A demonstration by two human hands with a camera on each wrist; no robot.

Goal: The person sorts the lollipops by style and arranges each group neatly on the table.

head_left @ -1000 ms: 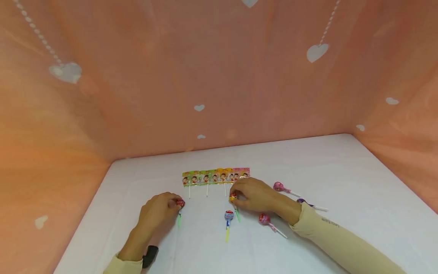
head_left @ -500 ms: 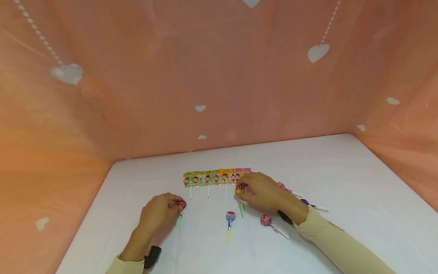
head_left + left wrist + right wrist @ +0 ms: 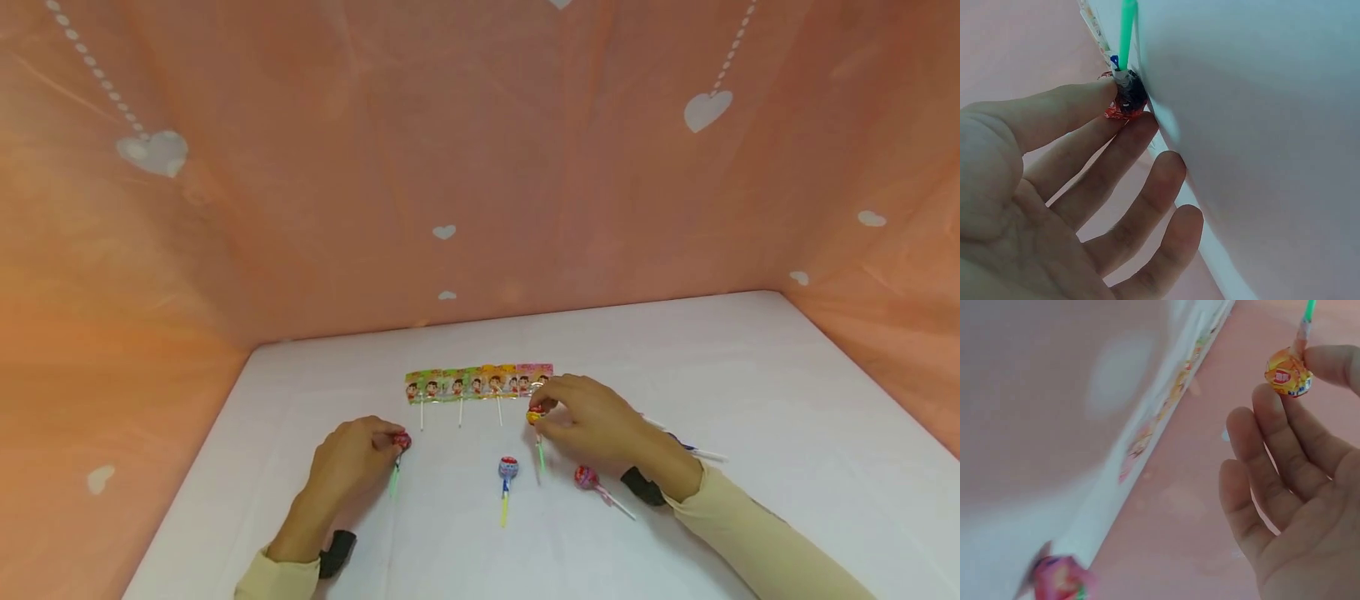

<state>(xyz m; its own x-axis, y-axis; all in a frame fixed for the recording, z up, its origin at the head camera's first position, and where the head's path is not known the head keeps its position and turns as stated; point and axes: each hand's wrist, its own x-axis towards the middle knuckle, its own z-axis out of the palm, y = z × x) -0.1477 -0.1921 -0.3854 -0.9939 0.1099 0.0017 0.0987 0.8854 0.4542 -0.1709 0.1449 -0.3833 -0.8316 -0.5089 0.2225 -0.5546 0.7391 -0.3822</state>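
Note:
In the head view my left hand [image 3: 350, 454] pinches the wrapped head of a red lollipop [image 3: 402, 441] between thumb and fingers. Its green stick [image 3: 1127, 34] points up in the left wrist view, and the wrapper's dark side shows there. My right hand [image 3: 588, 421] pinches a yellow-orange lollipop [image 3: 1288, 372], also with a green stick, while the other fingers spread apart. Between the hands lies a blue lollipop [image 3: 508, 468] with a yellow stick. A pink lollipop [image 3: 587, 477] with a white stick lies just in front of the right wrist.
Several flat lollipops in green, orange and pink packets [image 3: 461, 384] form a row at the back, white sticks toward me. Beyond the right wrist, a purple-wrapped lollipop's white stick [image 3: 708, 454] shows. A peach curtain [image 3: 480, 167] with white hearts encloses the white table [image 3: 337, 358].
My right hand has carried the yellow-orange lollipop to the right and slightly back, away from the blue one. The left hand stays nearly in place with the red lollipop.

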